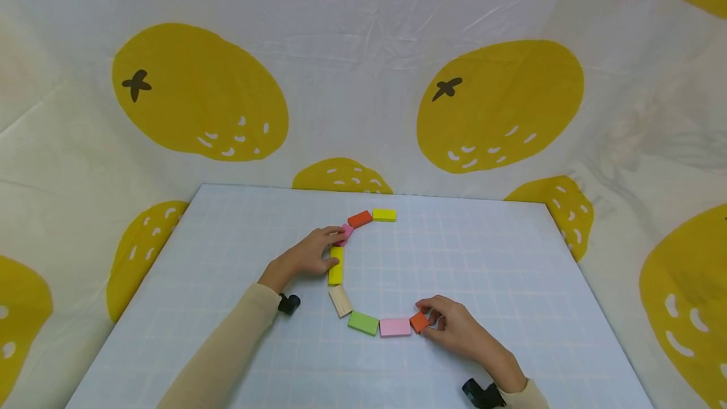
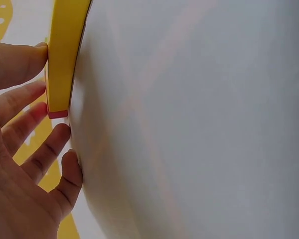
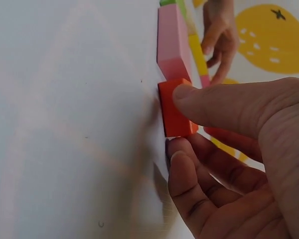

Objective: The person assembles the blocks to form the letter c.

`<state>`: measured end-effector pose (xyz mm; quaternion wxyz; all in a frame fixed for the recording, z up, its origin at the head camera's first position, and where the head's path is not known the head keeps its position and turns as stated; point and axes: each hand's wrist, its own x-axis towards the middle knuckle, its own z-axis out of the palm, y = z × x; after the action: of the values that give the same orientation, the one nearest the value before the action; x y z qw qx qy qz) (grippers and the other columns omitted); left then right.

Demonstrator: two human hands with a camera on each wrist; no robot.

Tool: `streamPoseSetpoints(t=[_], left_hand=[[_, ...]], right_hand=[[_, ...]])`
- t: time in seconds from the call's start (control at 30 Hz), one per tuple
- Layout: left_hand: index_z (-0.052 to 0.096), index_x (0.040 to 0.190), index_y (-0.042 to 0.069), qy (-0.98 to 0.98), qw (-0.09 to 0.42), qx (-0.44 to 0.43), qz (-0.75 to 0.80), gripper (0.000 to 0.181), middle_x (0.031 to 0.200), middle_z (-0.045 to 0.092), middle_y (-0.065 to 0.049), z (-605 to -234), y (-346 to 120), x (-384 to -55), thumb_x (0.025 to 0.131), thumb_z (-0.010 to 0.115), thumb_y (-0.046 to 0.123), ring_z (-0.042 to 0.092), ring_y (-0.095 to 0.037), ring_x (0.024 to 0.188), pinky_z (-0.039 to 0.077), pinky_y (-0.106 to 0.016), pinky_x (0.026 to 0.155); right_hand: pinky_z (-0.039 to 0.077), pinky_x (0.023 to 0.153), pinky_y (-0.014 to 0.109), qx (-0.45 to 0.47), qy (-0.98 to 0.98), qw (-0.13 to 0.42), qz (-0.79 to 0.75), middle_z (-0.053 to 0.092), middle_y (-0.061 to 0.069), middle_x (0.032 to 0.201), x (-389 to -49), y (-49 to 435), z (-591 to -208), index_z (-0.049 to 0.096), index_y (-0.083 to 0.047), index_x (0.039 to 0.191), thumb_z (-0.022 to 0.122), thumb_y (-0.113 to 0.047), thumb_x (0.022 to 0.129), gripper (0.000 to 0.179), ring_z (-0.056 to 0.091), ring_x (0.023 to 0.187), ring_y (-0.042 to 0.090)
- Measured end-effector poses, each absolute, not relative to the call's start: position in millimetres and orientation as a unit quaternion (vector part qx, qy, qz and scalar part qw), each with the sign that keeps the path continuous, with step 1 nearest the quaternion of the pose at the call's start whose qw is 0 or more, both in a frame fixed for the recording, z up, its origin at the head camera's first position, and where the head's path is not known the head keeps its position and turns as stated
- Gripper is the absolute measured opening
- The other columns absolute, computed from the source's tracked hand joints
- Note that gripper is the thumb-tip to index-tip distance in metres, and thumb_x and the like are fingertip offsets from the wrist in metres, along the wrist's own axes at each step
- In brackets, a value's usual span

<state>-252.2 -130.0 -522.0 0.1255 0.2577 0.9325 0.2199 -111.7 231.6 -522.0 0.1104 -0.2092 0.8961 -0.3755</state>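
Small wooden blocks lie in a curved row on the table. My left hand (image 1: 311, 254) has its thumb against a yellow block (image 1: 336, 275), its other fingers reaching to a small pink block (image 1: 348, 230) at that block's far end. In the left wrist view those fingers are loosely extended, and the yellow block (image 2: 67, 59) hides most of the pink one. At the row's near right end, my right hand (image 1: 457, 333) pinches a small orange block (image 3: 173, 112) between thumb and fingers. That block sits right at the end of a longer pink block (image 1: 394, 327).
A green block (image 1: 363, 323) and a plain wood block (image 1: 341, 302) form the near left bend. Beyond the left hand lie an orange-red block (image 1: 360, 219) and a yellow tile (image 1: 384, 215). A lemon-print cloth (image 1: 352, 81) hangs behind the pale gridded table (image 1: 483, 257).
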Motion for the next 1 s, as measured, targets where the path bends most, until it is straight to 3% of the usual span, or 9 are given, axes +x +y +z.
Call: streamPoseSetpoints(t=[0.27, 0.5, 0.73, 1.0], left_hand=[[0.047, 0.155, 0.015, 0.932, 0.126, 0.261, 0.218, 0.064, 0.165, 0.038, -0.008, -520.7, -132.1, -251.1, 0.095, 0.068, 0.026, 0.039, -0.035, 0.147, 0.036, -0.057, 0.12], [0.049, 0.154, 0.018, 0.928, 0.117, 0.253, 0.248, 0.062, 0.164, 0.039, -0.006, -518.7, -137.7, -251.5, 0.096, 0.066, 0.03, 0.044, -0.031, 0.145, 0.038, -0.057, 0.118], [0.05, 0.152, 0.014, 0.936, 0.087, 0.267, 0.211, 0.064, 0.164, 0.039, -0.011, -513.0, -155.3, -246.6, 0.094, 0.067, 0.033, 0.035, -0.036, 0.15, 0.032, -0.061, 0.12], [0.041, 0.158, 0.012, 0.947, 0.05, 0.253, 0.191, 0.077, 0.162, 0.041, -0.015, -506.7, -187.8, -235.6, 0.091, 0.071, 0.035, 0.038, -0.04, 0.148, 0.034, -0.066, 0.116]], right_hand=[[0.053, 0.069, 0.022, -0.222, 0.896, 0.125, -0.363, 0.067, -0.003, 0.105, -115.1, 230.9, -516.9, 0.068, -0.003, 0.126, 0.082, -0.01, 0.086, 0.042, 0.059, 0.085, 0.009], [0.053, 0.076, 0.024, -0.184, 0.915, 0.127, -0.336, 0.066, -0.004, 0.113, -121.8, 236.3, -510.0, 0.065, -0.008, 0.133, 0.079, -0.024, 0.091, 0.047, 0.058, 0.095, 0.014], [0.056, 0.093, 0.041, -0.155, 0.934, 0.064, -0.315, 0.069, 0.004, 0.123, -132.7, 245.7, -511.1, 0.062, -0.006, 0.137, 0.078, -0.024, 0.091, 0.052, 0.061, 0.112, 0.023], [0.044, 0.108, 0.062, -0.126, 0.949, -0.007, -0.289, 0.064, 0.017, 0.132, -167.6, 274.1, -511.8, 0.058, -0.001, 0.14, 0.076, -0.021, 0.092, 0.054, 0.051, 0.129, 0.041]])
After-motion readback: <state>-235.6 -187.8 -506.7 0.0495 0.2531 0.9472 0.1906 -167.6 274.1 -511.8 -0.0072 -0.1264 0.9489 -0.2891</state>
